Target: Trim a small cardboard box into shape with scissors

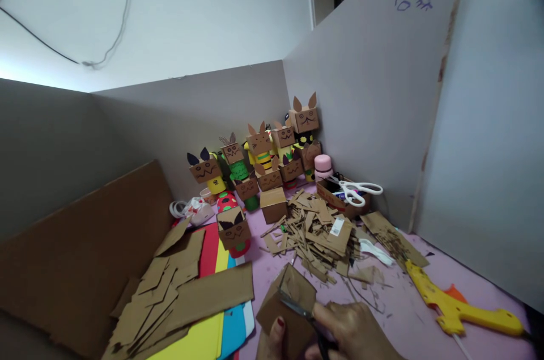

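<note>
At the bottom middle my left hand point(275, 343) grips a folded piece of brown cardboard point(288, 303) from below, its thumb on the near face. My right hand point(356, 333) is closed round dark scissors point(302, 310), whose blades lie across the cardboard's top edge. Both hands sit over the pink table point(403, 320), just in front of a heap of cardboard scraps point(317, 232).
Several cardboard box-head figures point(259, 161) stand at the back. White-handled scissors point(359, 190) lie in a small box. A yellow glue gun point(459, 306) lies at the right. Cardboard pieces point(170, 297) on coloured sheets point(215, 255) and a large board point(76, 263) fill the left. Grey partition walls point(374, 99) enclose the table.
</note>
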`<action>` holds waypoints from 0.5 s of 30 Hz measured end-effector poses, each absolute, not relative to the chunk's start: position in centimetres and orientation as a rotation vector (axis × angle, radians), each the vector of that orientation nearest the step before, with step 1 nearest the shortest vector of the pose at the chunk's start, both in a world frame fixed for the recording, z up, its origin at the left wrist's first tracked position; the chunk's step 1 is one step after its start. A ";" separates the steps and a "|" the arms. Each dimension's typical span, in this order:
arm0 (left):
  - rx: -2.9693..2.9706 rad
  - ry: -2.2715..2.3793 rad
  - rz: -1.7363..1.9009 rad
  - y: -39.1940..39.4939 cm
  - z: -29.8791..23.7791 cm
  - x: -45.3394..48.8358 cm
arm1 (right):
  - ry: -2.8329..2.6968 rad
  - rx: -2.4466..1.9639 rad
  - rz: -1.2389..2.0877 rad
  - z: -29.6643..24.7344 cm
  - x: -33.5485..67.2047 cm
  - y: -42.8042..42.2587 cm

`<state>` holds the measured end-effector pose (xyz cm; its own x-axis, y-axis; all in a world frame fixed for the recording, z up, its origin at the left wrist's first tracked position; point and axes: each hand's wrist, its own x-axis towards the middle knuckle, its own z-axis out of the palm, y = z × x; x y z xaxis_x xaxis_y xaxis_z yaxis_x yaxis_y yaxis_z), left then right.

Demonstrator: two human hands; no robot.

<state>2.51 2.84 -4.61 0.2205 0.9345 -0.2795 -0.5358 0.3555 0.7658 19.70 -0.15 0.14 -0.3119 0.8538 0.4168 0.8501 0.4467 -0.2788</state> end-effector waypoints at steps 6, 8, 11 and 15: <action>0.619 0.766 1.133 2.9 -4.2 2.9 | -2.192 -1.389 0.043 -0.7 19.7 -0.1; 0.600 0.749 1.114 3.1 -4.0 2.9 | -2.110 -1.417 0.155 -0.9 19.5 0.1; 0.550 0.733 1.091 3.6 -4.0 2.6 | -1.810 -1.398 0.478 -1.3 19.3 0.7; 0.409 0.717 1.077 4.2 -4.2 1.5 | -1.296 -1.193 0.887 -2.2 19.0 1.9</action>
<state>1.50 4.18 -4.23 0.2837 0.9012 -0.3277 -0.6502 0.4320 0.6249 19.04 1.90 -2.15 0.1187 0.9667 0.2268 0.1387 0.2100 -0.9678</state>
